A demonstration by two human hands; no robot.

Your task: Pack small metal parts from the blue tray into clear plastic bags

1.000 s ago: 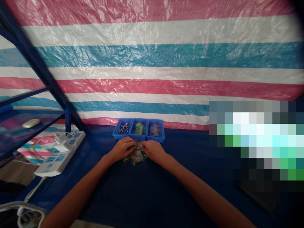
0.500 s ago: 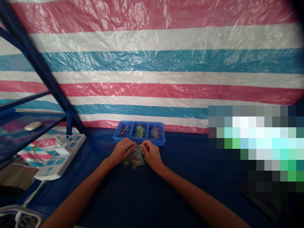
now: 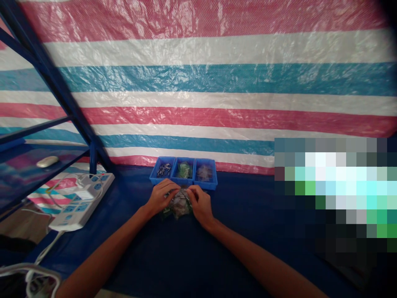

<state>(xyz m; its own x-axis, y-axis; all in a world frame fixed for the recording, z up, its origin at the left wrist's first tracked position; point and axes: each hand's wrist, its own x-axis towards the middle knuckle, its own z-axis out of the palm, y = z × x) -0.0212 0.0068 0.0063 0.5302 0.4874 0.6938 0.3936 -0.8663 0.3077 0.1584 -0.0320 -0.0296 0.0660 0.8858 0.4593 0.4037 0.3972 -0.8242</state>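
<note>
Since the earlier frame, the right hand (image 3: 200,203) has slid slightly inward toward the left hand (image 3: 163,196), and the two now almost meet above a clear plastic bag (image 3: 179,208) lying on the dark blue worktop (image 3: 217,252). The bag holds green pieces and sits just in front of a blue three-compartment tray (image 3: 211,186). The fingers of both hands are curled closed over the top of the bag, and a thin metal piece (image 3: 183,193) glints between them; exactly how it is held is hidden.

In the tray, the left compartment holds a loose pile of small silver-tipped pins (image 3: 164,169), the middle one a bag of green pieces (image 3: 184,170), and the right one a clear bag (image 3: 204,173).

Further left on the worktop lies a white power strip (image 3: 81,203) with cables, beside a blue metal shelf (image 3: 62,153) carrying a white computer mouse (image 3: 47,162). A pink, white and blue striped tarp (image 3: 198,82) hangs behind. A patch at the right is too blurred to tell.
</note>
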